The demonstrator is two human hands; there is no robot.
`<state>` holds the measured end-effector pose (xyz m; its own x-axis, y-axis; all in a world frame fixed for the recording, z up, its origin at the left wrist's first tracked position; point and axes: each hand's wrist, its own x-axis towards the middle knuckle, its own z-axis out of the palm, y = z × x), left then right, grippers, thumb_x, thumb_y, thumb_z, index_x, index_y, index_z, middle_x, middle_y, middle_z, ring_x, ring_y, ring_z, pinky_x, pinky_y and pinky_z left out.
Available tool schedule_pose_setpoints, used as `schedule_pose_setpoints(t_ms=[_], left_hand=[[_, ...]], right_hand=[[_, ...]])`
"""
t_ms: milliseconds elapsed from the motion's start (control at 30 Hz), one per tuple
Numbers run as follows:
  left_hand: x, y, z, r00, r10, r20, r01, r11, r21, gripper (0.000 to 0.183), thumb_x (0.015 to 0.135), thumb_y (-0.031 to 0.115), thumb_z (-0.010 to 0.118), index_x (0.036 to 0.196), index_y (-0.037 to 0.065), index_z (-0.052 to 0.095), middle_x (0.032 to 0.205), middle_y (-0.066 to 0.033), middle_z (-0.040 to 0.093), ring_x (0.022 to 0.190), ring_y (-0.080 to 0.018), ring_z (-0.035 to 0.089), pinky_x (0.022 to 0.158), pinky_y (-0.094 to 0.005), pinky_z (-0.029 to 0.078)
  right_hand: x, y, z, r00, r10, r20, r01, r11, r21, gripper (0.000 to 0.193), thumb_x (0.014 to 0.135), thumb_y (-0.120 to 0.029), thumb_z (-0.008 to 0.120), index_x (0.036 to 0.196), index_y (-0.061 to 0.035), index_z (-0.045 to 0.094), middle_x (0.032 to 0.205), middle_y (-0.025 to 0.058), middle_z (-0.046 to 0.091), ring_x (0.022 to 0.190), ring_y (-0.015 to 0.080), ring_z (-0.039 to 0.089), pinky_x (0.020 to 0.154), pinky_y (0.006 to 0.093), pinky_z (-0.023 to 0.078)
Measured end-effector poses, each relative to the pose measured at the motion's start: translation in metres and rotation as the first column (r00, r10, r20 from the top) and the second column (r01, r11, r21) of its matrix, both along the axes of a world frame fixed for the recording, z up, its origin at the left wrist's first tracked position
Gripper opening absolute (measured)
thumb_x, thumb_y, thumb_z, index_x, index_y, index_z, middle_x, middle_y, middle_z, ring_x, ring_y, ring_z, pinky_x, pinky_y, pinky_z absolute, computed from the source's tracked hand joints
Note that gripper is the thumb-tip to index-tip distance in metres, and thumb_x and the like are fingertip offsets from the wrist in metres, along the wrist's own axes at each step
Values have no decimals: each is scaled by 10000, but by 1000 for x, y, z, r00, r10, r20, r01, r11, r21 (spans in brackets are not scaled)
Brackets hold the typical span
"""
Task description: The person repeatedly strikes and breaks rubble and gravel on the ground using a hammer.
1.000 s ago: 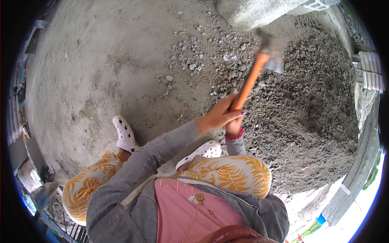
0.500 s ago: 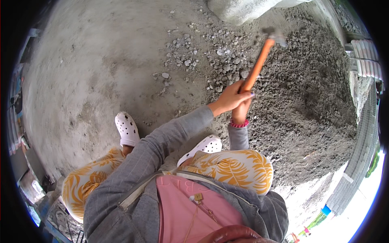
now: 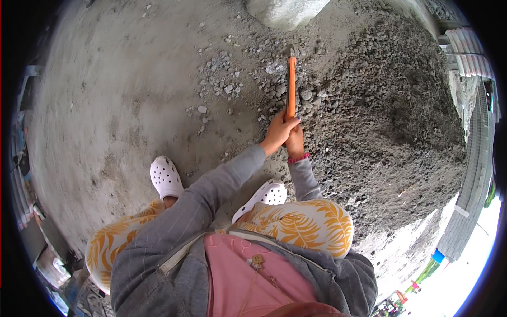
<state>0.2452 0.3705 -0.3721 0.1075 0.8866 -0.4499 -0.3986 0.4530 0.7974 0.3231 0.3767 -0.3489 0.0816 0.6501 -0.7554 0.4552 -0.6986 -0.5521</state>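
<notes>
Swung hammer (image 3: 291, 84) down, head now on gravel (image 3: 369, 105) upper centre; left hand (image 3: 277, 135), right hand (image 3: 294, 141) clenched round handle.

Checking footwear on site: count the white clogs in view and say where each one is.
2. One white clog is on the bare concrete at left; the other white clog is nearer the gravel pile, just below the hands gripping the hammer.

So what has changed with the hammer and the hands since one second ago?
The hammer came down: its head, raised and tilted to the right before, now lies low among the small stones, with the orange handle pointing straight ahead. Both hands, the left hand and the right hand, stayed closed on the handle. The big rock, the gravel pile and the white shoes did not move.
</notes>
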Motion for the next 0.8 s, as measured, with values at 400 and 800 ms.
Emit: schedule_pose_setpoints(t_ms=[400, 800], left_hand=[[38, 89, 90, 931, -234, -281, 345, 817, 461, 329, 705, 230, 600, 919, 6, 491, 797, -106, 537, 727, -194, 514, 656, -295, 388], [36, 75, 127, 928, -189, -322, 336, 801, 496, 296, 679, 249, 606, 819, 14, 494, 713, -121, 525, 651, -250, 518, 593, -342, 393]], right_hand=[[48, 58, 20, 860, -97, -500, 462, 564, 685, 243, 818, -205, 435, 922, 11, 479, 748, 61, 526, 614, 124, 506, 494, 255, 394], [44, 42, 55, 735, -134, -664, 632, 490, 600, 266, 848, -206, 395, 1009, 4, 427, 878, 112, 505, 782, 170, 508, 640, 278, 437]])
